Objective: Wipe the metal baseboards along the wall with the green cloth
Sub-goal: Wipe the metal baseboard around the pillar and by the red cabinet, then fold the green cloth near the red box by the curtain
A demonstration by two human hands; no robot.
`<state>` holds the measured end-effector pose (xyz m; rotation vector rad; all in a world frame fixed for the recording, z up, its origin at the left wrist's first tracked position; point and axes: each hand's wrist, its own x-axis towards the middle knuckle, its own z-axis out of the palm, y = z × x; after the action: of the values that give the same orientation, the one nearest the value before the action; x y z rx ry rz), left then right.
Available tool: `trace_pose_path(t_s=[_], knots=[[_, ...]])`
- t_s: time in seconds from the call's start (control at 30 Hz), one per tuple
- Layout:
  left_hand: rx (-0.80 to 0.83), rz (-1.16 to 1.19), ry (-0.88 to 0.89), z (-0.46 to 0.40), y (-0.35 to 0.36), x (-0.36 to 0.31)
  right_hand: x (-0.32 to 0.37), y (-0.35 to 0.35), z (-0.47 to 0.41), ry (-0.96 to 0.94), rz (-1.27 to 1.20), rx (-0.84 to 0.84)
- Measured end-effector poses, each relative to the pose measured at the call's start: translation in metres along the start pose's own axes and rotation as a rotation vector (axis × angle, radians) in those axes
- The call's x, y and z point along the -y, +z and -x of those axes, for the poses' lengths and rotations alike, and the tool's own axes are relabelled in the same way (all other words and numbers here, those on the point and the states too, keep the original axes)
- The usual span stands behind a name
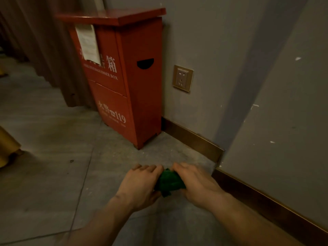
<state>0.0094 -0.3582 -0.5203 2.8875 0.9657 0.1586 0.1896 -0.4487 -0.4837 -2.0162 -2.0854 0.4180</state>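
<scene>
A bunched green cloth (pixel 169 181) is held between both hands, low over the grey floor. My left hand (pixel 140 185) grips its left side and my right hand (pixel 197 183) covers its right side. A bronze metal baseboard (pixel 193 139) runs along the wall from the red box to a wall corner. A second, darker baseboard stretch (pixel 266 205) continues along the nearer wall to the lower right. The cloth is apart from both baseboards, a little left of the corner.
A red fire extinguisher box (pixel 124 73) stands against the wall, ahead and left. A wall socket (pixel 182 78) sits above the far baseboard. Brown curtains (pixel 44 41) hang at the back left. A yellow object (pixel 8 148) lies at the left edge.
</scene>
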Motion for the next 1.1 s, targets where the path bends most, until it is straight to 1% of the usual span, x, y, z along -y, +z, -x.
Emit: trace_pose_path(t_s=[0.1, 0.27, 0.47, 0.63, 0.77, 0.9, 1.03, 1.1], knots=[[0.01, -0.049, -0.022, 0.006, -0.002, -0.013, 0.001, -0.002, 0.013, -0.041, 0.06, -0.036], [0.057, -0.094, -0.038, 0.003, -0.009, -0.031, -0.013, 0.002, 0.03, -0.015, 0.014, -0.071], [0.151, -0.121, -0.085, 0.008, -0.024, -0.062, -0.023, -0.003, 0.053, 0.01, -0.024, -0.046], [0.267, -0.114, -0.112, 0.035, -0.062, -0.099, -0.003, -0.029, 0.097, 0.063, -0.07, 0.03], [0.324, -0.082, -0.13, 0.052, -0.118, -0.128, 0.024, -0.08, 0.127, 0.106, -0.109, 0.089], [0.339, -0.018, -0.169, 0.06, -0.192, -0.153, 0.055, -0.15, 0.148, 0.14, -0.123, 0.12], [0.343, 0.04, -0.235, 0.066, -0.286, -0.182, 0.092, -0.249, 0.166, 0.156, -0.109, 0.157], [0.311, 0.077, -0.266, 0.065, -0.355, -0.202, 0.113, -0.322, 0.176, 0.156, -0.099, 0.182]])
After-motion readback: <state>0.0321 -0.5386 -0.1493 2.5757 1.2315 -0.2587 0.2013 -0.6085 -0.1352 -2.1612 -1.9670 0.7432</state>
